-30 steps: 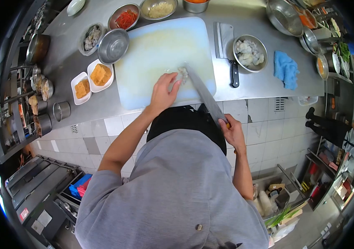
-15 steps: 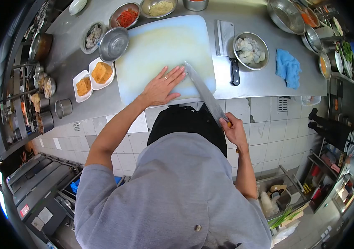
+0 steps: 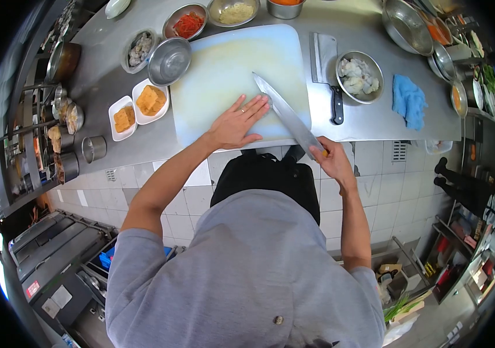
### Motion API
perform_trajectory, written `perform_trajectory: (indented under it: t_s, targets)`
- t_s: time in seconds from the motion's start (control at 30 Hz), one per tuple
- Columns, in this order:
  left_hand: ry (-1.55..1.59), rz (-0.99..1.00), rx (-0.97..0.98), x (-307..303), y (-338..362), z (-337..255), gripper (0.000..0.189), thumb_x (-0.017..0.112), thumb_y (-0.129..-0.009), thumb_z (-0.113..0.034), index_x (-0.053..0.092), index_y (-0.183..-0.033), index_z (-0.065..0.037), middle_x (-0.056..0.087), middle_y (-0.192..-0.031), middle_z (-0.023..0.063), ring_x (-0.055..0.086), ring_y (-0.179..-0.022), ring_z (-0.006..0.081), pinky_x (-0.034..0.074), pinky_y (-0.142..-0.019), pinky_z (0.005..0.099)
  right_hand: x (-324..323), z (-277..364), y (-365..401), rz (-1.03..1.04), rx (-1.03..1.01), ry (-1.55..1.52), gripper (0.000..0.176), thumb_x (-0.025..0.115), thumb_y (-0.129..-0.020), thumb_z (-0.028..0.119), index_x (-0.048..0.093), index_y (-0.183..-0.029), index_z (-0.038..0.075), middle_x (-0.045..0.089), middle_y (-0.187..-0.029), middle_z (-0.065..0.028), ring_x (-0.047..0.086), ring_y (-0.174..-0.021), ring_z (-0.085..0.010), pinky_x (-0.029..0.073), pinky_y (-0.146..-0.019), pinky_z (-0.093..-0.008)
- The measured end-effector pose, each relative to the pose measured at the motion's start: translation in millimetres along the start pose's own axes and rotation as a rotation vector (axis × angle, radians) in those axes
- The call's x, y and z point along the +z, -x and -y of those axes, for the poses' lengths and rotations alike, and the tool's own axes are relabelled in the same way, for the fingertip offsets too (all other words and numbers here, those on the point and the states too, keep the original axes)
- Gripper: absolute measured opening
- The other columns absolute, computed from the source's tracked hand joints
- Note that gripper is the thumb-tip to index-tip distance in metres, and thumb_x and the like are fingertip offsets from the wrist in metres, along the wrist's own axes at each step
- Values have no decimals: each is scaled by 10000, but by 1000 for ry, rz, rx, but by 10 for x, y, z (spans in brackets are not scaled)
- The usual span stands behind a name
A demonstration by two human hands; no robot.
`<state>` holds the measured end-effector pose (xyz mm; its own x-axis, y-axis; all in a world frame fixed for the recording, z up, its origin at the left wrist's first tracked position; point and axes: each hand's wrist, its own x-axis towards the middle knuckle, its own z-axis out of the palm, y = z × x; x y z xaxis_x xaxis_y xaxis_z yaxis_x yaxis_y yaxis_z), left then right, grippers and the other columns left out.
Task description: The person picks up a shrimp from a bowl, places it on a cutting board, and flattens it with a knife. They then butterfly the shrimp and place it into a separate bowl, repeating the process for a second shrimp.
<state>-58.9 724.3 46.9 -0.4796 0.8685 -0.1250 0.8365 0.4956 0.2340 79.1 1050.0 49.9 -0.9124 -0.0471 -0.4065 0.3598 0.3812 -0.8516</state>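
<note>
My left hand (image 3: 238, 123) lies flat on the white cutting board (image 3: 218, 69), fingers stretched out. At its fingertips is a small pale, greyish piece, mostly hidden, against the blade of a long knife (image 3: 285, 113). My right hand (image 3: 334, 158) is wrapped round the knife's yellow handle just off the board's near right corner. The blade slants across the board, its tip past my left fingertips. A cleaver (image 3: 324, 57) with a black handle lies right of the board, beside a metal bowl (image 3: 381, 81) of pale, translucent pieces that look like shelled shrimp.
Left of the board stand an empty metal bowl (image 3: 170, 61), a container of greyish pieces (image 3: 140, 49) and two white trays (image 3: 122, 134) with orange-brown blocks. Behind are bowls of red strips (image 3: 188, 25) and pale shreds (image 3: 236, 13). A blue cloth (image 3: 409, 101) lies at right.
My right hand has pushed the knife forward, away from my body, so its tip reaches farther over the board. My left hand stays flat at the blade. The view has shifted slightly.
</note>
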Motion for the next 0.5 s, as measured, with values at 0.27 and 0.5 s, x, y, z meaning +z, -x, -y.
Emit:
perform_trajectory:
  t_s: [0.27,0.5]
  targets:
    - [-21,-11,7,6,2,0,878,495,-1052,-596,214,-1688,-60,207,-1767,113,188,-1634,260,110,-1331,509,-156,63,377,52,64,88,247,734,-1005,202,718,-1092,-29,626,-716,-72,495,-653,-132,442,-607,-322]
    - [-18,-19,7,38,-5,13,889,500,-1046,-599,201,-1693,-66,211,-1766,109,191,-1634,257,110,-1330,509,105,-104,750,15,131,-37,214,724,-1014,190,704,-1043,-21,591,-697,-52,474,-650,-113,430,-595,-316]
